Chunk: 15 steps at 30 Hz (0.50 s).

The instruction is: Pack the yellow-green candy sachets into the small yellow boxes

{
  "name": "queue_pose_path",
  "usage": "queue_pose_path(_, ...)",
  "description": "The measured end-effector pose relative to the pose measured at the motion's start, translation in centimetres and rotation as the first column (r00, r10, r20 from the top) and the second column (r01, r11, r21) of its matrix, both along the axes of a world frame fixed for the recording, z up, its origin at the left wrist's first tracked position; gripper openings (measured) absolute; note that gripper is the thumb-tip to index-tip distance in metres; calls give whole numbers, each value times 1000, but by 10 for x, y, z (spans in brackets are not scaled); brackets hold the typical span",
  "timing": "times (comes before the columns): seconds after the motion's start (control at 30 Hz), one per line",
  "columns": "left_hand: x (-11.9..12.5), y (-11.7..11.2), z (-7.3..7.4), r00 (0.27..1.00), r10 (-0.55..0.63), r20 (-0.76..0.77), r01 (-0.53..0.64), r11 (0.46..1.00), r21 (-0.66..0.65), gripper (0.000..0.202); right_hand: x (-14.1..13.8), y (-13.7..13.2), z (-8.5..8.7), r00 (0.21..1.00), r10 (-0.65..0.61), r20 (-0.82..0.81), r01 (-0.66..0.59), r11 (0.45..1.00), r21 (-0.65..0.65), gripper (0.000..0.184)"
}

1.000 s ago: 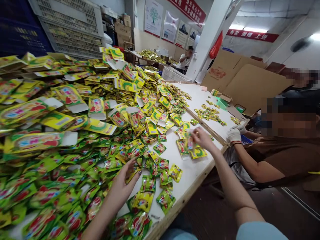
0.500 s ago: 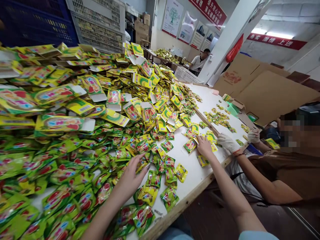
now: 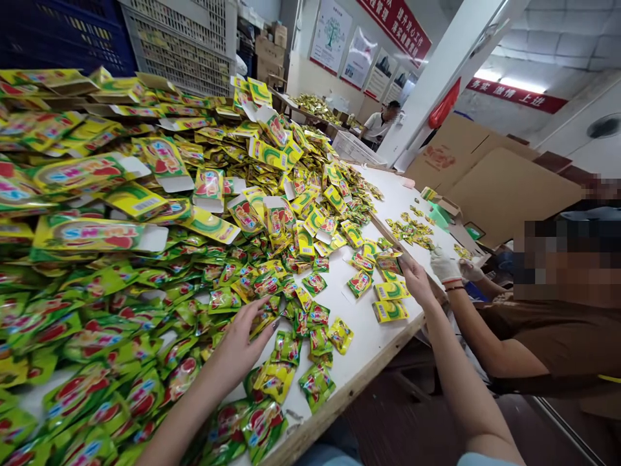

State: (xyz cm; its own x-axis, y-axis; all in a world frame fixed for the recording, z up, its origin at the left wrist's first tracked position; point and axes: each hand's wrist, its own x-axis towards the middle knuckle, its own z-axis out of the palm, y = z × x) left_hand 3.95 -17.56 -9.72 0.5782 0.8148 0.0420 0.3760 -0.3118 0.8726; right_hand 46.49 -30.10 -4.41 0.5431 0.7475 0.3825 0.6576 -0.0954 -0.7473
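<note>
A big heap of green and yellow sachets [image 3: 145,304] and flat yellow boxes [image 3: 97,233] covers the white table [image 3: 359,336]. My left hand [image 3: 242,343] lies open on the sachets at the heap's near edge, thumb raised, fingertips touching a sachet. My right hand [image 3: 414,279] reaches to the table's right edge, fingers stretched out, their tips on a small box [image 3: 388,264]. Two yellow boxes [image 3: 391,301] lie just in front of its wrist. Loose sachets [image 3: 315,336] lie between my hands.
A co-worker in a brown shirt [image 3: 557,336] sits at the right, one white-gloved hand [image 3: 444,266] close to my right hand. A wooden strip [image 3: 383,233] divides the table. Cardboard sheets [image 3: 509,188] lean behind. Plastic crates [image 3: 184,45] stand at the back left; another person [image 3: 381,123] sits far off.
My right hand held a sachet a second ago, set it on the table, then shifted right to the table edge. My left hand stayed on the sachets. The view moved slightly.
</note>
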Motion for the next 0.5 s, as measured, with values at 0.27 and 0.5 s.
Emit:
queue_pose_path(0.27,1,8,-12,999,20,41,-19,1000,-23,62,-20,-6,18,986,41,-162,-17,989,149,53)
queue_pose_path(0.5,2,7,-8,1000,29,10,-29,999,-23,65,10,-11,20,980,-101,-171,128,979,158,57)
